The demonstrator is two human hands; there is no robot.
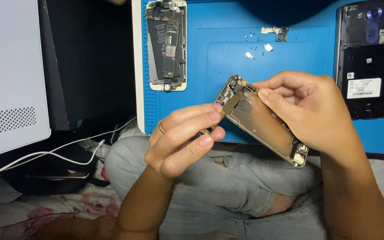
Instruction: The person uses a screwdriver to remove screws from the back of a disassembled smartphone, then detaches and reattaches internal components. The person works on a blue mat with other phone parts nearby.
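A gold-coloured metal phone housing [263,122] is being held in the air above the person's lap, tilted so that one end is pointing up-left and the other down-right. It is a thin, flat, rounded-corner shell with its hollow inner face showing, smooth and dull, with small brackets and connectors sitting at both ends. The right hand [310,109] is gripping it from the far side, thumb lying across the inner face, fingers curled behind. The left hand [185,135], wearing a ring, is closing thumb and fingertips on a narrow flat gold strip [230,103] at the shell's upper end; a small dark part is peeking out between its lower fingers, too hidden to identify.

Behind the hands a blue work mat [227,53] is lying flat, matte and rubbery, with a ribbed left edge. On it, tiny screws and small metal brackets [263,44] are lying scattered. At the mat's upper left an opened white-framed phone [166,44] is showing a dark circuit board. At the right a black phone with its back cover off [369,58] is carrying a white rectangular label low on its body. A white cable [45,155] is trailing across the left, beneath a pale perforated panel [10,80]. Light denim [210,186] is covering the person's legs.
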